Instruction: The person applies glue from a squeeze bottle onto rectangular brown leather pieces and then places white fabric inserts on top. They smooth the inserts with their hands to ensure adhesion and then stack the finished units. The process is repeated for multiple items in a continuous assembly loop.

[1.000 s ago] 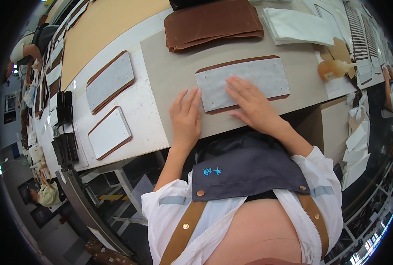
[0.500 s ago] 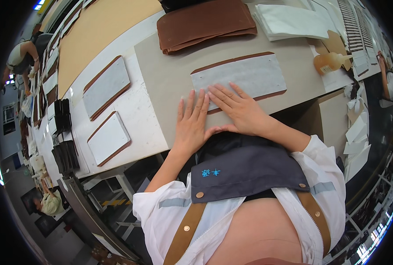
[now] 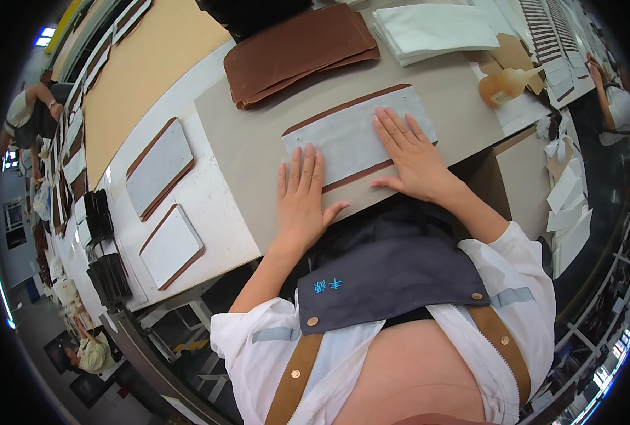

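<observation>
In front of me a brown panel, leather-like, lies flat under a light grey lining sheet (image 3: 347, 145), its brown edges showing along the long sides. My left hand (image 3: 302, 195) rests with fingers stretched out, the tips over the sheet's lower left corner. Farther right, my right hand (image 3: 413, 159) lies flat with fingers spread on the sheet's right part. The thumbs are apart, and neither hand grips anything. The panel sits on a grey-beige board (image 3: 233, 149), and the hands cover parts of its near edge.
Brown panels (image 3: 297, 57) are stacked beyond the work, beside white folded sheets (image 3: 435, 30). An amber squeeze bottle (image 3: 502, 86) lies at right. Two lined pieces, one larger (image 3: 161, 166) and one smaller (image 3: 170, 244), lie left. Black bundles (image 3: 108, 278) flank the table edge. Other people work around.
My hands have moved apart: the right slid right across the sheet, while the left stays near its left corner. The whole view has shifted slightly.
</observation>
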`<state>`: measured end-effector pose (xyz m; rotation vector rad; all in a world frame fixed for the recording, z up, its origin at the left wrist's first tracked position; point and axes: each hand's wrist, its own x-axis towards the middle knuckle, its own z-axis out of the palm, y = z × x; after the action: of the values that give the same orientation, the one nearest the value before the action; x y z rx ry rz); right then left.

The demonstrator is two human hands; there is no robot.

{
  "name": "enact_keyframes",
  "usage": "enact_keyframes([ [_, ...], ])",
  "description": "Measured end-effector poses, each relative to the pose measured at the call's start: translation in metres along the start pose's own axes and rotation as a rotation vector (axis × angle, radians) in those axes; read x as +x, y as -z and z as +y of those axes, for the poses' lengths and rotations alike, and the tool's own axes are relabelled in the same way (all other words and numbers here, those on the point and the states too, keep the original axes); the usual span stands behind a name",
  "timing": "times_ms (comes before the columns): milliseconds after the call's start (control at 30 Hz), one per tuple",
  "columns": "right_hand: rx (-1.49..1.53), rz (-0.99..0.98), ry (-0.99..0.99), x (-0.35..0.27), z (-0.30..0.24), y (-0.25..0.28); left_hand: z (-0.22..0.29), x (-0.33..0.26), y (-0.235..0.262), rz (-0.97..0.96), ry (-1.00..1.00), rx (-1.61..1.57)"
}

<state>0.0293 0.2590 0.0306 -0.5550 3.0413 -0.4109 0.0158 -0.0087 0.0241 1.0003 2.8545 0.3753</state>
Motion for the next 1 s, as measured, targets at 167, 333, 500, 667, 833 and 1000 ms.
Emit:
enact_keyframes([
  [167,0.069,0.056,0.172,0.033,-0.014,-0.017,-0.002,0.044,-0.006,0.092,-0.077,-0.081],
  [333,0.040,0.025,0.174,0.033,0.009,-0.010,-0.007,0.045,-0.012,0.035,-0.024,-0.008],
  [500,-0.088,0.031,0.007,0.013,0.049,0.002,-0.011,0.037,-0.005,0.017,0.085,0.053],
  [667,-0.067,0.080,-0.070,0.002,0.066,0.009,-0.012,0.030,-0.008,0.071,0.130,-0.025],
  [833,-0.080,0.120,-0.140,-0.006,0.074,0.008,-0.015,0.022,-0.006,0.045,0.210,0.020],
  [1000,-0.120,0.043,-0.120,-0.021,0.069,0.009,-0.008,0.012,-0.003,0.055,0.213,0.064],
])
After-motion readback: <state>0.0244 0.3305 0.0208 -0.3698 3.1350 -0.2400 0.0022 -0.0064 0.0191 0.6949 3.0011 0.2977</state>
